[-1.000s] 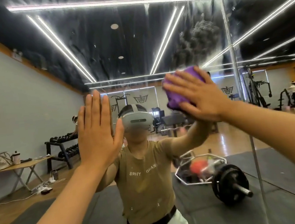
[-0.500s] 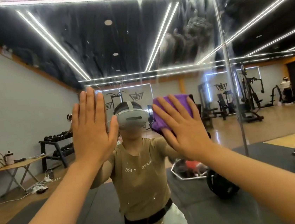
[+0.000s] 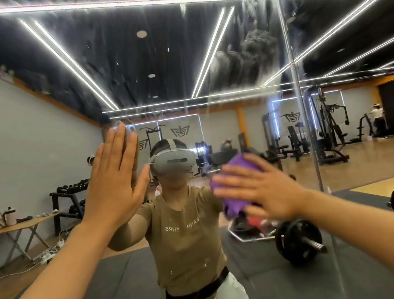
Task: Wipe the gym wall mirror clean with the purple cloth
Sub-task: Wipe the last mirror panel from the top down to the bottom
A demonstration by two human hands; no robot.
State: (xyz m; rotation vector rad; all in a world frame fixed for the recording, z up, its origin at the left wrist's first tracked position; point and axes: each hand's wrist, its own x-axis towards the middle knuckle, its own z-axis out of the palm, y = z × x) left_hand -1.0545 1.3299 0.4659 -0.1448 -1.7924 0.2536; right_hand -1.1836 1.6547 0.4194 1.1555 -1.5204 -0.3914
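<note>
Just then, seen from the head camera, the right hand (image 3: 264, 192) had slid down and a bit right from where it was a moment before, pressing the purple cloth (image 3: 234, 186) flat on the mirror (image 3: 241, 53) with straight fingers spread apart. So the wipe was moving lower, and the smeary patch up high still looked dirty. The left hand (image 3: 115, 180) stayed flat on the glass, fingers straight and together, holding nothing. I counted two hands, one cloth and one mirror with a seam (image 3: 292, 69) down it.
</note>
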